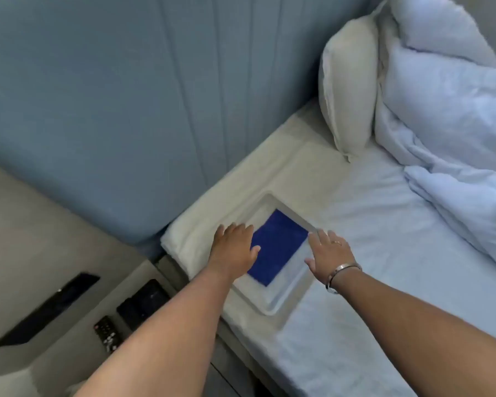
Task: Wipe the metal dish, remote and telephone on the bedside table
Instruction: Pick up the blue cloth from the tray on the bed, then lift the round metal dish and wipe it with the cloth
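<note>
A rectangular metal dish (284, 296) lies on the bed near its left edge, with a folded blue cloth (275, 247) lying flat inside it. My left hand (235, 247) reaches over the dish's left side, fingers straight, thumb touching the cloth's edge. My right hand (327, 250) is spread over the dish's right rim, fingers straight, a ring and a bracelet on it. A black remote (106, 332) lies on the bedside table (69, 348) at the lower left, beside a dark telephone (143, 302). Neither hand holds anything.
A padded blue headboard (126, 110) rises behind the bed. A pillow (350, 90) and a crumpled white duvet (453, 133) fill the right side. A folded white towel (212, 219) lies along the mattress edge. A dark panel (46, 310) is set in the table's wall.
</note>
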`<state>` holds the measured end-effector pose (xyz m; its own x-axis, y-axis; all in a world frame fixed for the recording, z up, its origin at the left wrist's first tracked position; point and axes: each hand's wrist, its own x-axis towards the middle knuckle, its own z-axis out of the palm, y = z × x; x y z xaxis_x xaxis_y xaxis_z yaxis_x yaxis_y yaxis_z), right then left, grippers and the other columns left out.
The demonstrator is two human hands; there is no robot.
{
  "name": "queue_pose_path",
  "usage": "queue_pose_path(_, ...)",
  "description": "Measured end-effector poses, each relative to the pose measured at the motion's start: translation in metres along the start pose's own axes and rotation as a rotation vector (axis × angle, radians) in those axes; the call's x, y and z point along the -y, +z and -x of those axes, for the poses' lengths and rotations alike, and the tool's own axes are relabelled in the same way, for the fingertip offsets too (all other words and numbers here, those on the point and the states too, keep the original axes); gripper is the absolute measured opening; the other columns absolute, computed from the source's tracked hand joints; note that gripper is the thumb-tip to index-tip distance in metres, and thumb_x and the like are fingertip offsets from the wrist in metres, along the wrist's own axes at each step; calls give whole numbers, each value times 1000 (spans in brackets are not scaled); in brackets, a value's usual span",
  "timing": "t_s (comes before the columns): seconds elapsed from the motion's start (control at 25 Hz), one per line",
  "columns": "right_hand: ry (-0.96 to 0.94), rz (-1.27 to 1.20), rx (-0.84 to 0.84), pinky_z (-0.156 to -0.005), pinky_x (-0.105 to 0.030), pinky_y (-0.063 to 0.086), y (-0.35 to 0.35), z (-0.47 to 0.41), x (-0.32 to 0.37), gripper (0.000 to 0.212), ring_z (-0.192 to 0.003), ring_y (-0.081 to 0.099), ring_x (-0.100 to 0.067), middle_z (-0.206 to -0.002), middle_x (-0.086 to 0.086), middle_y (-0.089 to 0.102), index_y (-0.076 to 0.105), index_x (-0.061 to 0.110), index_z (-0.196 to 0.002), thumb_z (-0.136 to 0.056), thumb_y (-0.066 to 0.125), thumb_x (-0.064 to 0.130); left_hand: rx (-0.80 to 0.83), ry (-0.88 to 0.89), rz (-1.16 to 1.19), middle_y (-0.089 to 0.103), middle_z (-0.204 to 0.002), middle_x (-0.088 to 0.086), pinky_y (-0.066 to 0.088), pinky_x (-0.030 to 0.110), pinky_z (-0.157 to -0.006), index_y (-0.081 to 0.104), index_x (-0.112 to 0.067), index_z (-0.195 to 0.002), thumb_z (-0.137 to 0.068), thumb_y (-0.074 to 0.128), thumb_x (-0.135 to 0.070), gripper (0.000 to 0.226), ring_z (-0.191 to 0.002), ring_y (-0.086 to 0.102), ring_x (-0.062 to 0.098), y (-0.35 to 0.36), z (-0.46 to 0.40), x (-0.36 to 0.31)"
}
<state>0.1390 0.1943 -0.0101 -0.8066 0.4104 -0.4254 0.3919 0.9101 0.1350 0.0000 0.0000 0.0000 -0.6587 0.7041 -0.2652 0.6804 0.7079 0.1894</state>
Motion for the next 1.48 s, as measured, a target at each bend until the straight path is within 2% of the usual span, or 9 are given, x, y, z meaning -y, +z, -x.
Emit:
queue_pose_path(0.12, -141, -116, 42, -104, -39, 37, 20, -47, -12, 56, -133, 39, -26, -151, -8, 35, 32, 16, -142, -93, 47, 37, 189, -37, 61, 62, -127, 6, 48, 39, -91, 50, -14, -134, -100, 47, -42, 44, -112, 58, 26, 37, -49, -23)
queue_pose_path(0.28, -408, -53, 36, -111, -39, 29, 31, -126, 11, 67, -142, 24, -30, -158, -12, 22, 20, 9, -149, -90, 52, 20, 281, -315, 126, 53, -131, 8, 46, 42, -93, 44, -13, -134, -86, 64, -58, 68, -118, 54, 28, 93, -73, -21)
queue_pose_path(0.4, -564, 233, 132, -116, -40, 19, 27, -177, 28, 95, -145, 14, -31, -158, -9, 19, 16, 11, -149, -75, 70, 36, 244, -384, 108, 56, -124, 5, 46, 41, -91, 46, -14, -126, -66, 78, -67, 86, -113, 57, 27, 116, -84, -18)
queue_pose_path(0.52, -595, 446, 180, -114, -41, 23, 17, -199, 42, 104, -133, 37, -31, -142, -9, 45, 28, 13, -144, -61, 79, 51, 275, -318, 236, 64, -110, 1, 49, 39, -84, 48, -18, -113, -70, 81, -54, 65, -100, 63, 26, 124, -89, -10)
queue_pose_path(0.64, -599, 431, 302, -96, -36, 45, 10, -193, 47, 67, -111, 59, -27, -123, -5, 63, 50, 18, -128, -71, 74, 44, 325, -262, 482, 67, -94, 1, 57, 38, -75, 54, -17, -88, -83, 74, -31, 25, -87, 65, 25, 105, -75, 8)
queue_pose_path(0.76, -541, 149, 525, -78, -32, 52, -9, -173, 47, 34, -93, 64, -23, -103, -3, 69, 65, 19, -102, -73, 72, 36, 326, -210, 695, 72, -88, 3, 60, 39, -75, 63, -19, -82, -78, 72, -24, 11, -84, 69, 23, 62, -49, 43)
queue_pose_path(0.88, -527, -207, 607, -68, -28, 53, -44, -142, 73, 19, -80, 66, -19, -83, 3, 69, 65, 23, -84, -71, 77, 31, 348, -162, 811, 70, -81, -8, 56, 26, -68, 66, -28, -77, -78, 77, -20, 14, -74, 66, 8, 17, -7, 97)
queue_pose_path(1.24, -666, -586, 671, -49, -10, 44, -101, -45, 240, 8, -61, 63, 0, -64, 17, 69, 69, 17, -80, -84, 71, 24, 257, -366, 1052, 74, -87, -2, 57, 26, -70, 70, -14, -97, -78, 85, -13, 24, -77, 69, 8, -35, 171, 238)
queue_pose_path(1.48, -893, -622, 346, -56, -22, 38, -23, 18, 411, 25, -52, 48, -5, -56, 5, 53, 58, 23, -62, -83, 70, 14, -81, -628, 915, 70, -75, -4, 46, 17, -60, 72, -15, -87, -75, 83, -12, 17, -60, 57, 0, 39, 326, 337)
